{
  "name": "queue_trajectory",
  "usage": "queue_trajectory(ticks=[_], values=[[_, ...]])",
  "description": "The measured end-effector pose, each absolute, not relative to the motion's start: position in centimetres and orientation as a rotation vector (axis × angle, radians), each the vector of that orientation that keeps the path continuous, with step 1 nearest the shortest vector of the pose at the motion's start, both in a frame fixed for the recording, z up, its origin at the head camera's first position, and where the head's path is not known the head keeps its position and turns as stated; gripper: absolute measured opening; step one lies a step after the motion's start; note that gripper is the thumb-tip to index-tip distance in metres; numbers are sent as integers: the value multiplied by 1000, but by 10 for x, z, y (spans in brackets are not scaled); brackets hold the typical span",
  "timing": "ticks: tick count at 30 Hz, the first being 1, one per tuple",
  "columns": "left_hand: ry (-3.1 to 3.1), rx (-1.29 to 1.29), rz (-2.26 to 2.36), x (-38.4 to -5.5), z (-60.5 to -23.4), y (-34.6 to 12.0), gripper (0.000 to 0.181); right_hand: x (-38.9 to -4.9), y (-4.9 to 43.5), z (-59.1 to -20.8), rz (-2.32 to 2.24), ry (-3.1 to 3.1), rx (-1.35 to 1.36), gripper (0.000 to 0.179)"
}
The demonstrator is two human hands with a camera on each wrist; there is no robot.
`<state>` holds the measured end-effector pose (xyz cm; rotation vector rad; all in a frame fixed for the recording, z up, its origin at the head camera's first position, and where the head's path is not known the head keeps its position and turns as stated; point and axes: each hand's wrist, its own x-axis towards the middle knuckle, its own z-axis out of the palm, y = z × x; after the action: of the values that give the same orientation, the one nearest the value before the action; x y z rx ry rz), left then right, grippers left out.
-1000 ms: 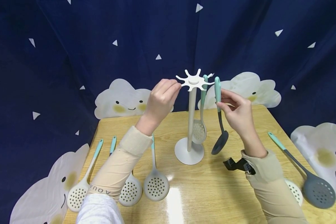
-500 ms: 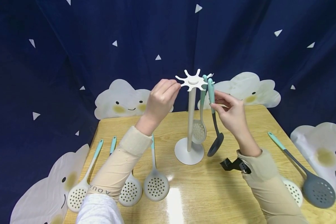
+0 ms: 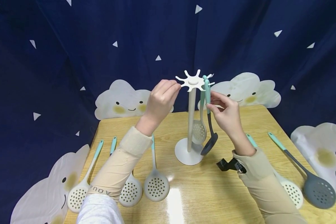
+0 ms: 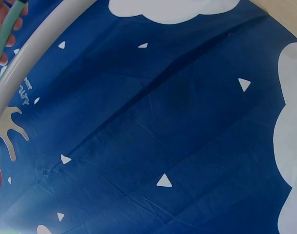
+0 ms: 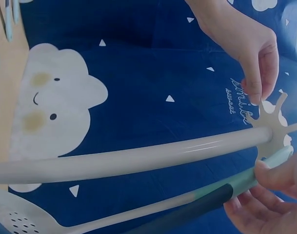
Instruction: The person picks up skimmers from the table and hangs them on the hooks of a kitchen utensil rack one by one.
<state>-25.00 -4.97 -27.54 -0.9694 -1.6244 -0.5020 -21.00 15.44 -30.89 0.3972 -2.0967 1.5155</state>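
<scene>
A white rotating-style utensil rack with hooked prongs around its top stands upright on the table. My left hand pinches the tip of one prong at its left, as the right wrist view also shows. Held in my right hand is a dark ladle with a mint handle, bowl down, its handle top right at the prongs. Whether its hole is over a prong cannot be told. A pale slotted spoon hangs from the rack just behind the ladle. In the left wrist view, only part of the rack appears.
On the wooden table, pale skimmers lie at the left, one partly under my left sleeve. A pale skimmer and a dark grey slotted turner lie at the right. A blue curtain hangs behind.
My right hand has moved left with the ladle, bringing its handle from beside the rack to the prongs. The left hand stays on its prong.
</scene>
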Motion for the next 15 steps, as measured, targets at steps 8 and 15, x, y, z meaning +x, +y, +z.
queue_trajectory(ticks=[8, 15], values=[[-1625, -968, -501, -250, -276, -50, 12, -212, 152, -311, 1521, -2101, 389, 34], [-1620, -969, -507, -250, -276, -49, 11, -212, 152, -312, 1529, -2099, 383, 36]])
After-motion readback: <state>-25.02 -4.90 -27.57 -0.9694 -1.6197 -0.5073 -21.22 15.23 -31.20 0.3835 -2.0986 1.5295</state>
